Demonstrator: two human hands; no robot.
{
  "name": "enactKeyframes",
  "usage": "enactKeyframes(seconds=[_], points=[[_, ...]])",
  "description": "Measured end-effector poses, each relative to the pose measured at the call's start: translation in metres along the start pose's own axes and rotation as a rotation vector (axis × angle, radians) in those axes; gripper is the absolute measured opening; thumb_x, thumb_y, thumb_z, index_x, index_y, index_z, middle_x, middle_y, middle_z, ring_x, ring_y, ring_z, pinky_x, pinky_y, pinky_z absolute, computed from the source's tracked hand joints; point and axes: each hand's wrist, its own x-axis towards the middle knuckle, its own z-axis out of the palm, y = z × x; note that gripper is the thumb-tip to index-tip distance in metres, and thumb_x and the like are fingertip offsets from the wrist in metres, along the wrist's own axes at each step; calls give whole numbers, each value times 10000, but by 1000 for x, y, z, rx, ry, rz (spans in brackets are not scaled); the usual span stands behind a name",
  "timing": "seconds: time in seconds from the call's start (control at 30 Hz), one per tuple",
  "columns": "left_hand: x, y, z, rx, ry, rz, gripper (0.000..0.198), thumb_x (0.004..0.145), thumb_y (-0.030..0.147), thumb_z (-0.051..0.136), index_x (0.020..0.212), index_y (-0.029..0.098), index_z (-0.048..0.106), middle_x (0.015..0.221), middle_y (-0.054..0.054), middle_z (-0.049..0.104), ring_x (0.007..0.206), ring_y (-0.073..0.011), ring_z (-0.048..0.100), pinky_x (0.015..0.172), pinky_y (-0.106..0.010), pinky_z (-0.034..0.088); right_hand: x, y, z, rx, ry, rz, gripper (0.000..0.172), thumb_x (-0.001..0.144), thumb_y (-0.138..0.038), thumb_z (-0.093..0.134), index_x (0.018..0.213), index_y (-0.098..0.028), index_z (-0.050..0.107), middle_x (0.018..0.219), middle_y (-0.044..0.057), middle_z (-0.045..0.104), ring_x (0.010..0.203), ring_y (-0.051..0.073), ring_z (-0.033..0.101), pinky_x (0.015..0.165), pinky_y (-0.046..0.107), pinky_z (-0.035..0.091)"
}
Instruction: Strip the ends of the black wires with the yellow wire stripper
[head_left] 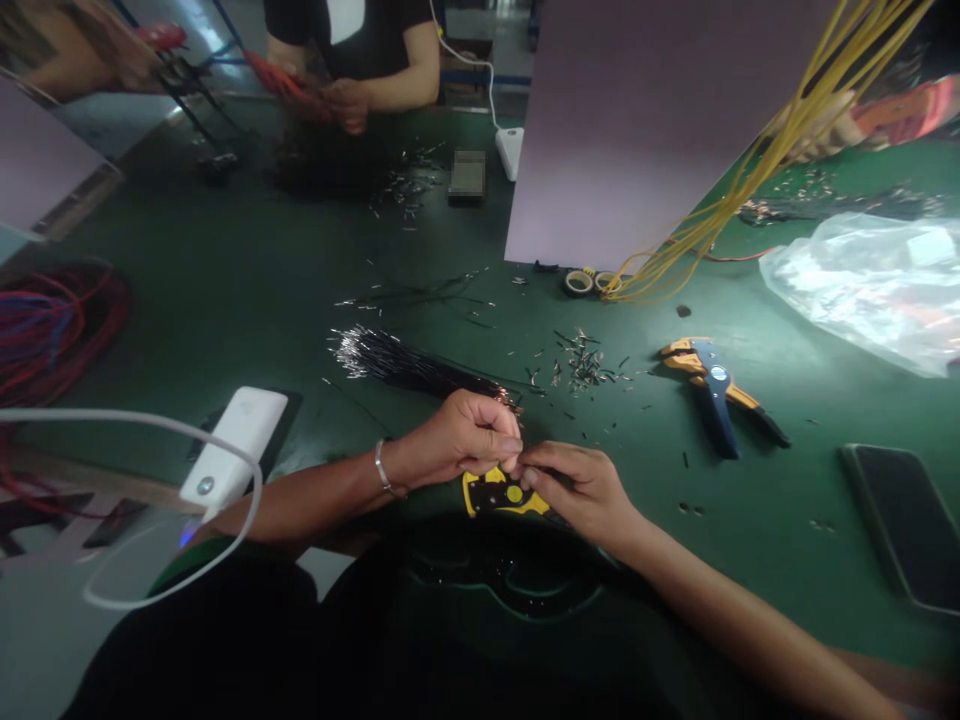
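Observation:
My left hand (480,435), with a bracelet (382,467) at the wrist, is curled closed. My right hand (581,490) pinches thumb to forefinger, and its fingertips meet those of the left. Whatever lies between them is too small to make out. Just beyond my left hand rests a bundle of thin black wires (420,367), silvery ends to the left and copper-coloured ends by my knuckles. Partly hidden below both hands is a yellow and black wire stripper (491,495). Short black offcuts (585,362) are scattered ahead of my right hand.
On the green table lie orange and blue wire strippers (716,385), a phone (907,525), a white power bank (236,440) with a cable, tape rolls (579,283), yellow wires (712,225), a plastic bag (862,280) and red-blue wires (52,325). A co-worker (352,60) handles red wires opposite.

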Motion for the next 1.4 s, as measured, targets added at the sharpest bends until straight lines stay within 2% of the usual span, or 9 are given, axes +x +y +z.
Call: enactKeyframes(seconds=[0.23,0.4,0.87,1.2,1.4], points=[[0,1,3,-25,-1,-38,252,679,246,751,565,90,590,596,-29,609,372,-8,368,354,-170,198,1,1,2,-6,13,-34,192,853,-132,535,804,-187,712,686,43,697,615,151,645,588,257,502],[0,1,3,-31,5,-49,261,678,245,756,565,85,583,592,-23,603,371,-6,366,352,-161,205,0,3,1,-94,23,-60,185,855,-148,537,766,-183,696,653,31,686,568,137,619,552,242,480],[2,-5,1,-76,-32,-50,241,698,215,742,568,89,583,604,-28,611,363,-8,360,339,-165,190,0,4,-1,-233,93,-88,245,840,-129,502,700,-193,693,608,21,675,550,143,624,556,255,487],[2,-3,-1,-113,-19,-45,260,712,200,709,537,94,549,568,-21,575,371,-7,339,341,-159,171,-3,-2,-5,5,44,45,243,855,-189,547,663,-186,695,580,26,679,543,143,637,546,248,499],[1,-4,-1,-119,-9,-59,254,701,202,720,539,95,555,561,-19,570,372,-9,331,340,-162,169,-6,1,-4,140,18,140,229,843,-186,577,646,-158,691,557,27,655,482,122,583,505,242,467]])
